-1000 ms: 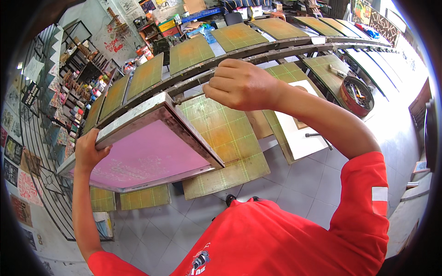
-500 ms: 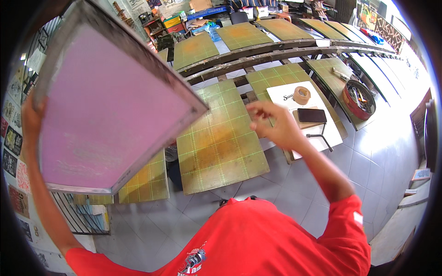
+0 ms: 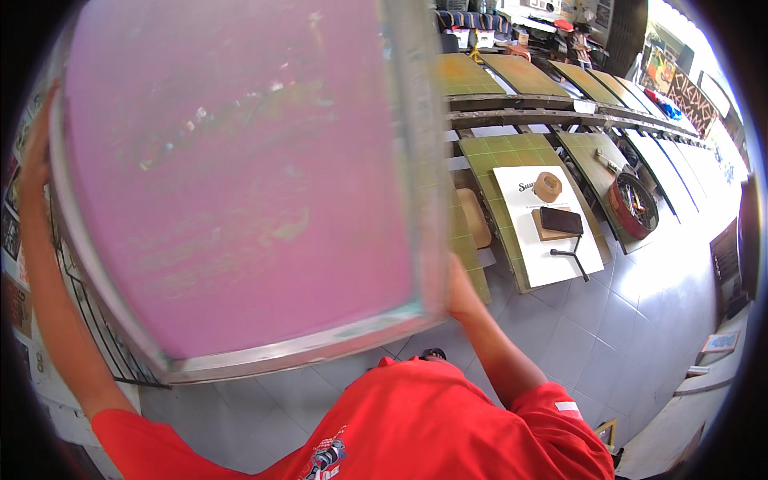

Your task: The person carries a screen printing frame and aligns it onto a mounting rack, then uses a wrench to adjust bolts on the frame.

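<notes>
You hold one pink screen left of the one white sheet, your left hand and right hand at opposite edges; with one hand's fingers blurred and the other's hidden, I cannot tell their grip. That sheet bears one tape roll, one phone, one bent tool; right of it sits one red tin.

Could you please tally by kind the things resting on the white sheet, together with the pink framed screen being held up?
Pink framed screen: 1
Roll of tape: 1
Dark phone: 1
Brown flat block under the phone: 1
Black bent tool: 1
Total: 5
</notes>
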Demonstrator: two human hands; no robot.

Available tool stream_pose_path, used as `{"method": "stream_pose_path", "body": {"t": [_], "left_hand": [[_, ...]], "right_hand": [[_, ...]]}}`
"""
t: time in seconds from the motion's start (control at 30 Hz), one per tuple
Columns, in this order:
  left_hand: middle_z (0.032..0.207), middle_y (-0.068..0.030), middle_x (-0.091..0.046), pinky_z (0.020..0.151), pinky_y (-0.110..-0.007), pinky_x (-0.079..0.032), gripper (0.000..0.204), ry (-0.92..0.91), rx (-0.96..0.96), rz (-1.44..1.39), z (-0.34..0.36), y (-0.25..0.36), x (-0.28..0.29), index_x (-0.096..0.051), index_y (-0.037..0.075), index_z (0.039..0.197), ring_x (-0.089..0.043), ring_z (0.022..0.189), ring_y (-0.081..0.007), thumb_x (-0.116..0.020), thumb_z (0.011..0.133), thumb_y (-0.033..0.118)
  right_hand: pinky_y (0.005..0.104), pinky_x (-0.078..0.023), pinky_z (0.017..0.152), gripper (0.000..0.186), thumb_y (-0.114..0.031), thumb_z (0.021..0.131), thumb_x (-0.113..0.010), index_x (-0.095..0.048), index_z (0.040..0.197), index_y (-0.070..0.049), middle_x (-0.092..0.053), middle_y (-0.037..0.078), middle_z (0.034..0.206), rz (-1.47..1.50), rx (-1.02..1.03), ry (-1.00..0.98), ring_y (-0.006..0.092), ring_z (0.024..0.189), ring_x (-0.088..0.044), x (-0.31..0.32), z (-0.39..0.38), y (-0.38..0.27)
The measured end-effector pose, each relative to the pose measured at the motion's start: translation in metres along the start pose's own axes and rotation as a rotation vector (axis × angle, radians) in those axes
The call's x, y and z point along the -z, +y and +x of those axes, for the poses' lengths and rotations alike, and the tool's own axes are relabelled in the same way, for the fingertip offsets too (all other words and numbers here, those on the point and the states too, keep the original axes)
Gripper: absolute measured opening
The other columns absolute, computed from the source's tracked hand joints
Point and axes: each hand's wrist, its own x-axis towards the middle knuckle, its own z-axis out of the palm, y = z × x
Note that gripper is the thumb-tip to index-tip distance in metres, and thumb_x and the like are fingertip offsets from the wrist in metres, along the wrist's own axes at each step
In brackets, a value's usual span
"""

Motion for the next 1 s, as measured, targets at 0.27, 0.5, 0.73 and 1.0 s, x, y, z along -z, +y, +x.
{"method": "stream_pose_path", "body": {"t": [0.27,0.5,0.73,1.0], "left_hand": [[0.081,-0.0019,-0.059,0.06,-0.028,-0.048,0.059,-0.463,1.133,-0.617,-0.131,0.041,-0.145,-0.065,0.006,0.108,-0.056,0.066,-0.0118,-0.059,0.087,0.061],[0.101,-0.0093,-0.064,0.082,-0.035,-0.052,0.047,-0.679,1.028,-1.196,-0.246,0.126,-0.228,-0.058,0.004,0.116,-0.062,0.089,-0.0173,-0.051,0.095,0.046],[0.122,-0.0169,-0.058,0.093,-0.037,-0.048,0.057,-0.874,1.541,-1.345,-0.458,0.237,-0.197,-0.041,-0.004,0.134,-0.059,0.109,-0.0217,-0.067,0.087,0.014],[0.118,-0.019,-0.06,0.092,-0.035,-0.047,0.056,-0.715,1.357,-0.793,-0.522,0.254,-0.254,-0.045,-0.009,0.128,-0.059,0.106,-0.0235,-0.068,0.08,0.008]], "right_hand": [[0.0338,-0.047,0.091,0.061,-0.01,0.085,-0.062,-0.038,0.139,0.003,-0.06,0.019,0.118,-0.216,-0.044,0.154,0.0257,0.107,-0.06,0.024,-0.1,-0.084],[0.0398,-0.046,0.093,0.062,-0.016,0.08,-0.068,-0.043,0.131,0.008,-0.061,0.028,0.114,-0.708,-0.28,0.413,0.0376,0.109,-0.06,0.036,-0.096,-0.004],[0.0428,-0.045,0.096,0.063,-0.018,0.079,-0.068,-0.044,0.131,0.009,-0.059,0.032,0.117,-0.972,-0.272,0.427,0.0416,0.114,-0.057,0.103,-0.098,0.038],[0.0441,-0.045,0.096,0.068,-0.02,0.078,-0.07,-0.042,0.132,0.009,-0.059,0.032,0.117,-1.009,-0.226,0.335,0.0442,0.113,-0.056,0.117,-0.051,0.075]]}}
